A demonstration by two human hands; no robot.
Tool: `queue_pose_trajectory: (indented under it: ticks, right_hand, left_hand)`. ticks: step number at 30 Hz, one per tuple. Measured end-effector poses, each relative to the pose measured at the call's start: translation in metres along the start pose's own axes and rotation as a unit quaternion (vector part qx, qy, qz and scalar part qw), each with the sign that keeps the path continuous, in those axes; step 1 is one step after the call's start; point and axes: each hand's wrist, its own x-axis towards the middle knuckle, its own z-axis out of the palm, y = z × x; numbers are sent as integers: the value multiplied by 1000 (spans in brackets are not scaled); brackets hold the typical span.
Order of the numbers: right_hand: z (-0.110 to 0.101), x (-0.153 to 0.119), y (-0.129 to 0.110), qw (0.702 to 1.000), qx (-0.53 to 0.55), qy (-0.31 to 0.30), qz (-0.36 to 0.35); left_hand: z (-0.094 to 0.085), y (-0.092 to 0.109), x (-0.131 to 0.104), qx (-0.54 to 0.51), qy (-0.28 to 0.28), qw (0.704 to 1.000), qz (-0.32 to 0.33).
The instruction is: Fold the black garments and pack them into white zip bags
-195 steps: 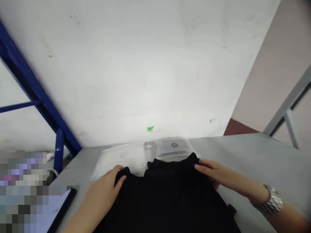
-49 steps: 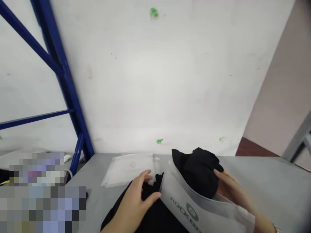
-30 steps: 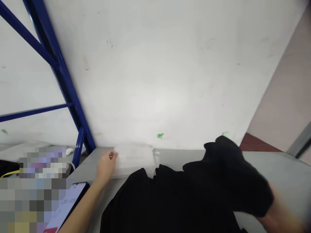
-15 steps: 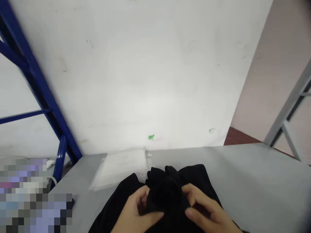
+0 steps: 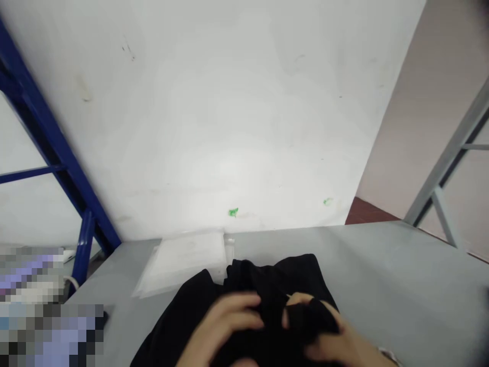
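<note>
A black cloth garment (image 5: 179,311) lies spread on the grey table at the bottom centre. Over its left part is my left hand (image 5: 225,326), blurred, its fingers apart and reaching across the cloth with nothing gripped between them. To the right, my right hand (image 5: 328,331) has its fingers wrapped round a bunched part of the black garment. Cloth covers some of those fingers, and motion blurs the thumb.
Clear plastic bags (image 5: 187,257) lie on the grey table (image 5: 389,285) by the white wall (image 5: 229,117). A blue metal frame (image 5: 72,173) stands at left, a grey frame (image 5: 431,188) at right. Blurred-out items (image 5: 64,336) sit at lower left.
My left hand has let go of the cloth and its fingers have spread. My right hand has moved a little right with bunched cloth. The view has shifted slightly.
</note>
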Motion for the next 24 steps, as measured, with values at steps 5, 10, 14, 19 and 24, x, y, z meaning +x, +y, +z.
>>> queue_pose_trajectory:
  ticks: [5,10,14,19,24]
  right_hand:
    - [2,1,-2,993,100,-64,2]
    - [-9,0,-18,996,36,-83,-20]
    - [-47,13,-27,992,-47,8,-121]
    - [-77,24,-28,989,-110,21,-102]
    - [-77,3,-48,965,-197,-169,-39]
  left_hand:
    - [-13,-9,10,-81,13,994,-66]
    - [-23,14,10,-128,-9,981,-146]
    - [-46,11,12,-62,211,947,-233]
    - [-62,-20,26,71,216,947,-228]
    - [-64,-7,14,11,200,962,-187]
